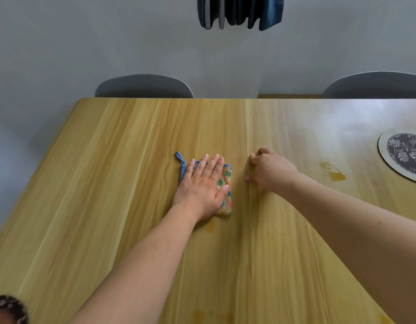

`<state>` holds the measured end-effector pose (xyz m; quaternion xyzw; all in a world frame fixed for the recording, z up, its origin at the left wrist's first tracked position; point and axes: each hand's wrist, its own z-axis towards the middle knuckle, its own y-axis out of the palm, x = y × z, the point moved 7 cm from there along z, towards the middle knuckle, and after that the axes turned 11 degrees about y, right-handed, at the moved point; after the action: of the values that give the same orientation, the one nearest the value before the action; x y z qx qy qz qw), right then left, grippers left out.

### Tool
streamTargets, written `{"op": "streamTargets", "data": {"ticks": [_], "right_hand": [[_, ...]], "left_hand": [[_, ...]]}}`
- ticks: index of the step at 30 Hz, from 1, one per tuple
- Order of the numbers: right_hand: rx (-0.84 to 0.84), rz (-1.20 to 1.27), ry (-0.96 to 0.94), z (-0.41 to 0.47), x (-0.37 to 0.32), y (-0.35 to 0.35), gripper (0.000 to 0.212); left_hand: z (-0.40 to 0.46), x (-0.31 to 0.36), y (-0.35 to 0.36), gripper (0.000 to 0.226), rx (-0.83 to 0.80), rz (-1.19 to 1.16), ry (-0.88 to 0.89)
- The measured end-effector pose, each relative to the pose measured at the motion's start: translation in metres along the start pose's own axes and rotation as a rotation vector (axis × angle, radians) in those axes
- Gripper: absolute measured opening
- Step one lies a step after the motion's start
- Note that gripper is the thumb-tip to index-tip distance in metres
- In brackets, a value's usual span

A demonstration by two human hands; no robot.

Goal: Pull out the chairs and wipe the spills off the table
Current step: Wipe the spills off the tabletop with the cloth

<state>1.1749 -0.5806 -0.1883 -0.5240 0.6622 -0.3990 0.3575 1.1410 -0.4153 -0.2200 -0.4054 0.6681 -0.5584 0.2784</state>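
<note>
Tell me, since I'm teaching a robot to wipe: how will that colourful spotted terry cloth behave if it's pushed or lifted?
The colourful spotted terry cloth with blue trim looks soft, so lifted it would probably droop. Pressed flat under the left hand, it should slide over the smooth wooden table without rolling. Its blue loop suggests it is light.

Wooden table: left hand flat on folded cloth, right hand curled beside it, amber spill, patterned mat, two grey chairs.
</note>
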Motion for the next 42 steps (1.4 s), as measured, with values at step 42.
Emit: {"op": "streamTargets", "data": {"ticks": [42], "right_hand": [[-0.356, -0.51, -0.009, -0.174, 0.016, 0.088, 0.097]], "left_hand": [[-0.136, 0.059, 0.037, 0.072, 0.004, -0.016, -0.061]]}}
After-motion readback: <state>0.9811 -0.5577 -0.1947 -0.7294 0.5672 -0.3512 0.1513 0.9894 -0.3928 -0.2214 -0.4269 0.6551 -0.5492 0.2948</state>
